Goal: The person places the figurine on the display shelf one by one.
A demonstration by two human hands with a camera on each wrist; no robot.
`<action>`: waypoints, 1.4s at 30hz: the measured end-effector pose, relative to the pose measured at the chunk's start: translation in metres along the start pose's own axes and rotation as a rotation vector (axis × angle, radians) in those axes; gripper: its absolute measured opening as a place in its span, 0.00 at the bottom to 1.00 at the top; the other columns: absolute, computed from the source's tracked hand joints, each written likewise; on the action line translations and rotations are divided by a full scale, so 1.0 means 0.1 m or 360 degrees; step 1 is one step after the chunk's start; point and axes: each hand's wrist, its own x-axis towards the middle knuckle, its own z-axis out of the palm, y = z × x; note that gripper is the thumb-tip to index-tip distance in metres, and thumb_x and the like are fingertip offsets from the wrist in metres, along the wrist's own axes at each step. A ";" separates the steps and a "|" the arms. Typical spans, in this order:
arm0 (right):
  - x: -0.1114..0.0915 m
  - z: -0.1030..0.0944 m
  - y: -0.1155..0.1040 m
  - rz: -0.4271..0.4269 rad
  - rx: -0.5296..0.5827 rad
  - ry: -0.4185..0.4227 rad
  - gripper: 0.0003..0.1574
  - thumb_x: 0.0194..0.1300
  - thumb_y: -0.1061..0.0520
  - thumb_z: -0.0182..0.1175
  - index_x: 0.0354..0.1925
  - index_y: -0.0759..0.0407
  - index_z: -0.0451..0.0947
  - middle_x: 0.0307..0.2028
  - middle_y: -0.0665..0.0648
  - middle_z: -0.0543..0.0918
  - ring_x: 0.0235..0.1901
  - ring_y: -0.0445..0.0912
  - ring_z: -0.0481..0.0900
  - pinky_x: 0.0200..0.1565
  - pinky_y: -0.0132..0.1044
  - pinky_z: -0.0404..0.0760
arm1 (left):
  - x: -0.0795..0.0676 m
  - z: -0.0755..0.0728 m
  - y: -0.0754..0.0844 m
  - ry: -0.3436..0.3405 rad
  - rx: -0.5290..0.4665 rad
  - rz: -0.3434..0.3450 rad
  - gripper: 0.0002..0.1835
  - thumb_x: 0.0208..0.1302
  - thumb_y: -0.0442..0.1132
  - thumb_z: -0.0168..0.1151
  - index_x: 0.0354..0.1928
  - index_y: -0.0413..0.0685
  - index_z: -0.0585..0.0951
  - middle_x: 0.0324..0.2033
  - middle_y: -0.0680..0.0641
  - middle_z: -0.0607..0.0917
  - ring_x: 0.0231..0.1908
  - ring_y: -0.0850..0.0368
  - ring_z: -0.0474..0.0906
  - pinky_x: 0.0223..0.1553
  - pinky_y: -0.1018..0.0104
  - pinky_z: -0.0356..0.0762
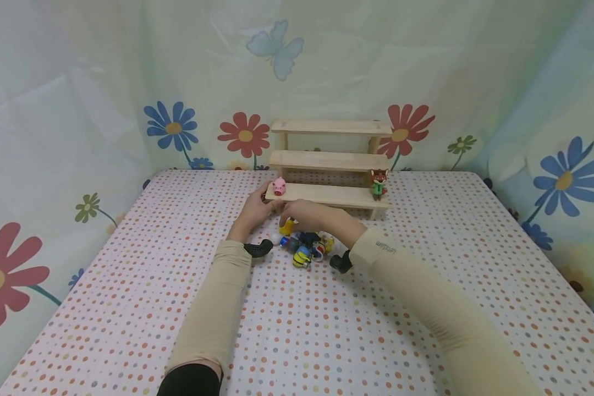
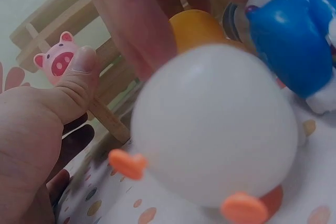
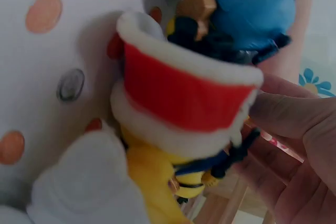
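My left hand [image 1: 256, 210] grips the left end of the lowest board of a wooden step shelf [image 1: 326, 193]. Its thumb overlaps a pink pig figure [image 2: 58, 59] in the left wrist view. The pig stands on that board's left end, a fox figure [image 1: 378, 184] in green on its right end. My right hand [image 1: 304, 215] reaches down over a pile of small toys, its fingertips right at a yellow figure [image 1: 287, 226]. Whether they pinch it I cannot tell. A round white toy [image 2: 215, 129] with orange feet lies close to the left wrist camera.
Several figures lie heaped before the shelf, among them a yellow and blue one [image 1: 302, 257] at the near side. A red and white piece [image 3: 184, 90] shows large in the right wrist view. The dotted tablecloth [image 1: 287, 330] extends towards me; a flowered curtain [image 1: 336, 71] hangs behind.
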 end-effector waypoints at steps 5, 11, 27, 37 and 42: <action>0.05 0.01 -0.02 0.0040 -0.0024 -0.0007 0.13 0.64 0.65 0.60 0.46 0.59 0.84 0.48 0.56 0.84 0.54 0.49 0.78 0.58 0.40 0.75 | -0.01 -0.02 0.01 0.0019 -0.0013 -0.0015 0.48 0.59 0.57 0.62 0.75 0.50 0.51 0.72 0.45 0.61 0.71 0.52 0.57 0.69 0.55 0.59; 0.06 0.02 0.01 0.0135 0.0006 0.0028 0.13 0.65 0.63 0.60 0.47 0.59 0.83 0.47 0.55 0.84 0.50 0.47 0.80 0.55 0.39 0.78 | 0.00 -0.01 0.02 0.0005 -0.0022 -0.0009 0.47 0.60 0.55 0.62 0.75 0.50 0.51 0.72 0.47 0.60 0.71 0.52 0.56 0.69 0.56 0.59; 0.07 0.04 0.09 0.0319 -0.0064 0.0148 0.12 0.62 0.53 0.64 0.42 0.57 0.82 0.38 0.54 0.84 0.38 0.44 0.79 0.44 0.37 0.80 | 0.00 -0.01 0.02 0.0011 -0.0096 -0.0002 0.44 0.61 0.52 0.63 0.74 0.51 0.53 0.72 0.49 0.60 0.71 0.52 0.56 0.70 0.56 0.57; 0.09 0.01 0.04 0.0289 -0.0077 0.0097 0.13 0.60 0.60 0.66 0.44 0.60 0.83 0.44 0.57 0.84 0.46 0.48 0.81 0.51 0.40 0.80 | 0.00 -0.01 0.00 -0.0004 -0.0111 0.0020 0.44 0.63 0.51 0.62 0.74 0.48 0.52 0.72 0.48 0.60 0.70 0.53 0.59 0.68 0.58 0.61; 0.12 0.03 0.03 0.0311 -0.0104 0.0090 0.13 0.60 0.59 0.66 0.44 0.60 0.83 0.42 0.56 0.86 0.45 0.48 0.81 0.51 0.41 0.80 | 0.00 0.00 -0.02 -0.0001 -0.0103 0.0027 0.44 0.62 0.51 0.62 0.75 0.48 0.51 0.72 0.48 0.60 0.70 0.53 0.59 0.68 0.58 0.61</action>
